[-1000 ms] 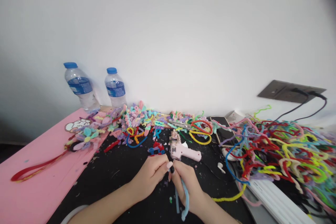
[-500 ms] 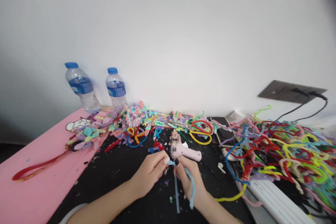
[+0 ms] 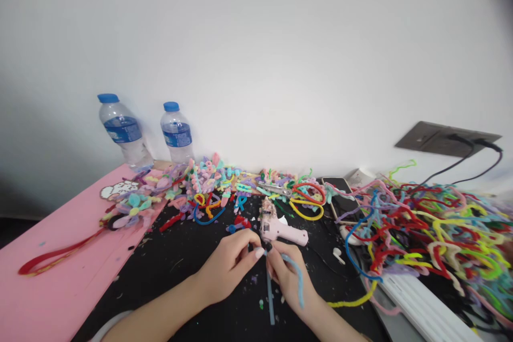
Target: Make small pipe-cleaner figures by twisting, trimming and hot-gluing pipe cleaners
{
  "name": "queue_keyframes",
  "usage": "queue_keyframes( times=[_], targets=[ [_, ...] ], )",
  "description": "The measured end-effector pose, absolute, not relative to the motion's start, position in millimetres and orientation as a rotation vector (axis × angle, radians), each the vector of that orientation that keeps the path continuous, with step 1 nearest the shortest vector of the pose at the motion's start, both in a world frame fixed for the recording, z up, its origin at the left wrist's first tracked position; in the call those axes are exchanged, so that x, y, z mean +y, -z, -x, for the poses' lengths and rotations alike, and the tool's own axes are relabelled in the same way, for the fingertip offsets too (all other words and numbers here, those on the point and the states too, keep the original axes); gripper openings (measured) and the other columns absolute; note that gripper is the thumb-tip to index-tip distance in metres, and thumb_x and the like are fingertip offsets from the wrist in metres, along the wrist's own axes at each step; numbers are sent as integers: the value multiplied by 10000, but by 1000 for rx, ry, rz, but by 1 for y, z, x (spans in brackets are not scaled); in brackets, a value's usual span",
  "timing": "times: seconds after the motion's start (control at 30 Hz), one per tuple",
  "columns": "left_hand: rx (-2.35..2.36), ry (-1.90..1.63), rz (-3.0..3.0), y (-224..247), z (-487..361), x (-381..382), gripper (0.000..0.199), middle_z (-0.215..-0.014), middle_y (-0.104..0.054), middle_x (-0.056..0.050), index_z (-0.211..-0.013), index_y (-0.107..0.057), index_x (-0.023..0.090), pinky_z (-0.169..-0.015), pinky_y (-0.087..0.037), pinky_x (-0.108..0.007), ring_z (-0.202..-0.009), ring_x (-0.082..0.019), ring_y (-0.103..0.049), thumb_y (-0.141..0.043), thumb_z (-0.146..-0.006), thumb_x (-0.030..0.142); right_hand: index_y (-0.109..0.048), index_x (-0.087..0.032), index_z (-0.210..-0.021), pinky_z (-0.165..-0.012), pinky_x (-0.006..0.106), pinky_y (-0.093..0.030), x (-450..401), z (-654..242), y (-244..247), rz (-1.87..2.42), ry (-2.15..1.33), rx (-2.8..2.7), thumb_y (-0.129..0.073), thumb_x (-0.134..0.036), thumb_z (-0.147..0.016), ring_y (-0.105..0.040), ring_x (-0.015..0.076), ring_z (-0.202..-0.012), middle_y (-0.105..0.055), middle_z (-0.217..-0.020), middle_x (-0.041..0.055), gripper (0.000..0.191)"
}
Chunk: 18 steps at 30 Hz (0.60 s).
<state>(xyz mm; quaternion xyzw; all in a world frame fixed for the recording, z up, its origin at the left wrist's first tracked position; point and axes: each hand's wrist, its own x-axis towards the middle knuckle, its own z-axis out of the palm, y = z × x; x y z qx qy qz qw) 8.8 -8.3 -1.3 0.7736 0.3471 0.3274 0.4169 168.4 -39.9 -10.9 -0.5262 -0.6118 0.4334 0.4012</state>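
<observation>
A light blue pipe cleaner [image 3: 298,278] runs between my hands, its loose tail curving down over the right one. My left hand [image 3: 230,264] pinches one end between thumb and fingers. Close beside it, my right hand [image 3: 290,275] grips the same piece, thumb and fingertips pressed together. Just beyond my hands lies a pink glue gun [image 3: 282,230], its handle toward the right. A clear glue stick [image 3: 270,296] points from the gun toward me, passing under my fingertips. The exact bend of the pipe cleaner at the fingertips is hidden.
Scissors [image 3: 306,192] with red and yellow handles lie behind the gun, near a phone [image 3: 340,200]. Tangled pipe cleaners [image 3: 433,224] cover the right side. Small twisted pieces [image 3: 208,179] are heaped along the wall. Two water bottles [image 3: 124,133] stand at left above pink board [image 3: 72,224].
My left fingers have come closer to the right ones, covering the short blue stretch between them. The pipe cleaner's tail has swung slightly to the right and up.
</observation>
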Motion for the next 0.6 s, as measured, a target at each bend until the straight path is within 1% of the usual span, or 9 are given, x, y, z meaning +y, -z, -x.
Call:
queue_keyframes(
  times=[0.07, 0.17, 0.23, 0.47, 0.6],
  targets=[
    [877, -823, -1970, 3, -9, -8, 172, -660, -488, 19, -806, -538, 173, -578, -337, -220, -581, -118, -444, -433, -888, 282, -361, -186, -485, -396, 208, -207, -41, -168, 11, 1316, -1128, -1551, -400, -405, -877, -297, 68, -402, -324, -428, -55, 451],
    [880, -831, -1977, 5, -10, -7, 245, -672, -506, 10, -691, -492, 170, -613, -347, -218, -629, -122, -473, -407, -900, 266, -379, -181, -487, -399, 210, -204, -41, -170, 11, 1279, -1151, -1565, -386, -404, -888, -303, 68, -401, -334, -430, -53, 459],
    [895, -811, -1964, 5, -10, -7, 265, -632, -483, 23, -655, -460, 171, -591, -337, -213, -598, -113, -458, -413, -898, 266, -393, -178, -504, -404, 213, -197, -40, -172, 13, 1276, -1149, -1548, -384, -399, -893, -293, 68, -409, -335, -442, -55, 448],
    [862, -690, -1952, 0, -10, -4, 259, -581, -474, 45, -631, -425, 171, -552, -329, -196, -547, -95, -439, -428, -883, 230, -368, -183, -542, -438, 225, -189, -37, -176, 14, 1247, -1113, -1601, -383, -385, -901, -256, 75, -451, -300, -478, -64, 412],
    [796, -671, -1987, -2, -8, -4, 239, -567, -469, 51, -635, -440, 167, -557, -335, -192, -542, -91, -442, -458, -866, 224, -359, -185, -547, -454, 234, -191, -37, -180, 10, 1232, -1111, -1654, -382, -382, -901, -255, 82, -477, -296, -501, -61, 406]
  ],
)
